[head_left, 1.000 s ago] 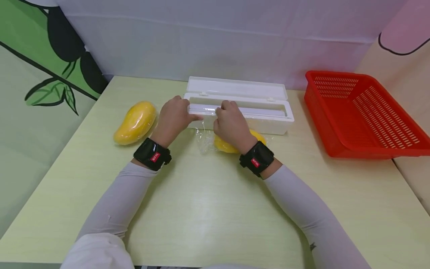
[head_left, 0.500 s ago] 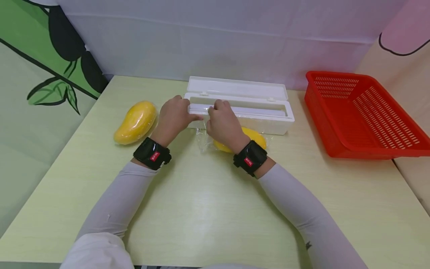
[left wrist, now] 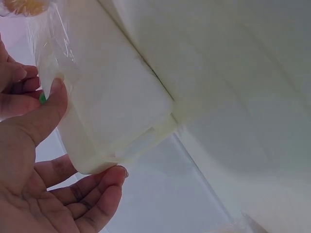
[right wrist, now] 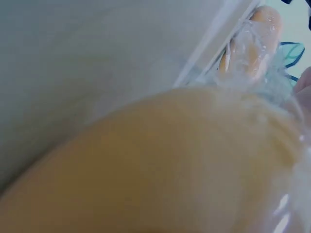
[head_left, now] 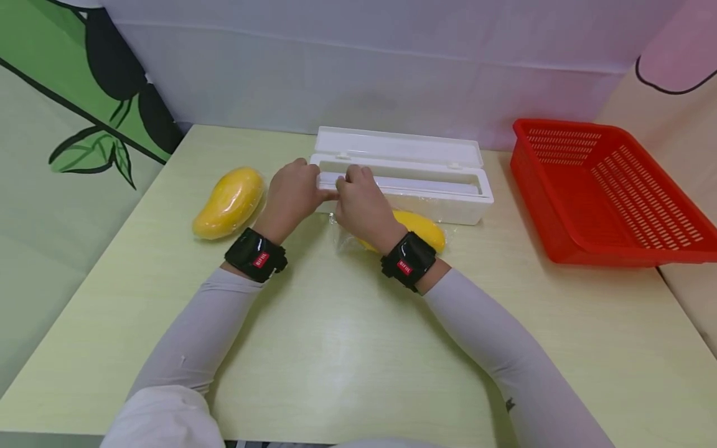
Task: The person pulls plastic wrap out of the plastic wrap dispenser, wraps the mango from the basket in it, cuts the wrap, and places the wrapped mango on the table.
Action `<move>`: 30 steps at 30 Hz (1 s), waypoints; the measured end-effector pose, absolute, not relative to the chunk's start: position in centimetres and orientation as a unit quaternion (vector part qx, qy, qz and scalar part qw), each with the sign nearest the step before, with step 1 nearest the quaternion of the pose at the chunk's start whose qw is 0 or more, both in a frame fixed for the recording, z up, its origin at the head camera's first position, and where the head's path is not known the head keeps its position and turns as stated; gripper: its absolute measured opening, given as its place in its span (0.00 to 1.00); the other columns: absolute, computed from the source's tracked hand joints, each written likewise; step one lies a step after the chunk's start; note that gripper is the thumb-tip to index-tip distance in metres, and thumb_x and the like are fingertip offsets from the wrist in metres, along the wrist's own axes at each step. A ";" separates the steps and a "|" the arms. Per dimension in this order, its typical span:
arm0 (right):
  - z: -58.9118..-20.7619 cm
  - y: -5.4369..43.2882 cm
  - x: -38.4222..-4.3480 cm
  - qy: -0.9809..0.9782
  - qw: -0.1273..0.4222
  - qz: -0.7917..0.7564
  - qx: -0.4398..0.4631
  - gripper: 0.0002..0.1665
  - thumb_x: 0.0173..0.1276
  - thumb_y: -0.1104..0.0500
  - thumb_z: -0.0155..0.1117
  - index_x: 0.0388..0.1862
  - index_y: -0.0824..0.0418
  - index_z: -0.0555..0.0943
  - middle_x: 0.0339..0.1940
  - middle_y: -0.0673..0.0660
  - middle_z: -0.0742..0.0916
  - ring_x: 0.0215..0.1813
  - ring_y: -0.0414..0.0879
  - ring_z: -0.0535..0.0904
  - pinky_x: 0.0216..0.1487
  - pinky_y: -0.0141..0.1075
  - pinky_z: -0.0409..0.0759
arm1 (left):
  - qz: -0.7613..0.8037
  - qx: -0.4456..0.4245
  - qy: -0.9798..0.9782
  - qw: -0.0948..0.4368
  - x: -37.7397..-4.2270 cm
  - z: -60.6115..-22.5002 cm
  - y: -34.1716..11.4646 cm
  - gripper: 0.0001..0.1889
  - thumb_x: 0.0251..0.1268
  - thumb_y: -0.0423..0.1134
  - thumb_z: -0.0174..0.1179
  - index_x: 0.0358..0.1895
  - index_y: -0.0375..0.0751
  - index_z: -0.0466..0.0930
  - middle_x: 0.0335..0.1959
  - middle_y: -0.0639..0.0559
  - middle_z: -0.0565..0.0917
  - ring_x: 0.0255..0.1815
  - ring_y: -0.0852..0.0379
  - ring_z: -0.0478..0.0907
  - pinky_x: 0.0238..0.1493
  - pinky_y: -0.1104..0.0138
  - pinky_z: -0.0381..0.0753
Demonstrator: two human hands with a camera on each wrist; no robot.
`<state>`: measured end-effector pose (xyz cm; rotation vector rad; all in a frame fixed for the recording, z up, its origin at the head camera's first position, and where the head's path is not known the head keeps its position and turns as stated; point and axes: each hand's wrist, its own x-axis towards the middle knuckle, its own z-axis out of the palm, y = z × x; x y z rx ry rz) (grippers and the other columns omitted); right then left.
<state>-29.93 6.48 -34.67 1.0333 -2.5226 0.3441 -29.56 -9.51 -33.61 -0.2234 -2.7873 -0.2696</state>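
Note:
A white cling film dispenser [head_left: 448,208] stands with its lid up and a film roll inside. My left hand [head_left: 294,193] grips its left end, thumb on the front face and fingers round the end in the left wrist view. My right hand [head_left: 364,205] is close beside that thumb at the front rim, pinching a small green slider [left wrist: 43,98], mostly hidden by the fingers. Clear film [left wrist: 58,43] hangs down the dispenser's front to a mango [head_left: 422,230] lying under my right wrist. This mango fills much of the right wrist view.
Another mango [head_left: 229,202], wrapped in film, lies on the table [head_left: 330,348] left of my left hand. A red plastic basket [head_left: 551,218] stands at the right. A cloth backdrop rises right behind the dispenser.
My right hand has slid left along the dispenser's front rim to my left thumb, uncovering more of the mango beneath. The left hand has kept its grip in place.

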 end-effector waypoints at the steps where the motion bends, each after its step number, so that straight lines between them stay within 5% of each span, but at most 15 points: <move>1: -34.7 6.3 -30.0 -0.900 0.194 0.126 0.370 0.12 0.65 0.68 0.53 0.40 0.71 0.83 0.37 0.61 0.76 0.43 0.56 0.69 0.49 0.41 0.68 | -0.095 -0.079 -0.979 0.164 -29.6 -33.6 -9.5 0.31 0.56 0.61 0.69 0.21 0.34 0.72 0.23 0.45 0.69 0.26 0.47 0.68 0.27 0.60 0.68; 16: -34.7 3.8 -30.4 -0.895 0.171 0.140 0.386 0.12 0.68 0.67 0.52 0.40 0.69 0.83 0.34 0.59 0.76 0.41 0.54 0.69 0.48 0.40 0.67 | -0.069 -0.097 -0.978 0.172 -29.6 -33.9 -9.5 0.09 0.67 0.33 0.56 0.33 0.29 0.81 0.28 0.39 0.76 0.30 0.43 0.74 0.32 0.56 0.75; 23: -34.5 2.9 -30.8 -0.892 0.155 0.154 0.396 0.10 0.65 0.67 0.54 0.30 0.67 0.83 0.33 0.57 0.75 0.39 0.52 0.70 0.48 0.39 0.66 | -0.090 -0.102 -0.975 0.175 -29.9 -34.0 -9.8 0.07 0.69 0.31 0.55 0.36 0.30 0.80 0.30 0.40 0.75 0.31 0.44 0.73 0.34 0.57 0.74; 30: -34.3 2.6 -30.7 -0.892 0.147 0.158 0.397 0.09 0.65 0.67 0.55 0.31 0.67 0.83 0.35 0.58 0.75 0.39 0.52 0.69 0.46 0.38 0.66 | -0.097 -0.094 -0.976 0.173 -29.8 -33.9 -10.0 0.08 0.69 0.32 0.55 0.37 0.30 0.81 0.30 0.40 0.75 0.31 0.44 0.72 0.35 0.57 0.74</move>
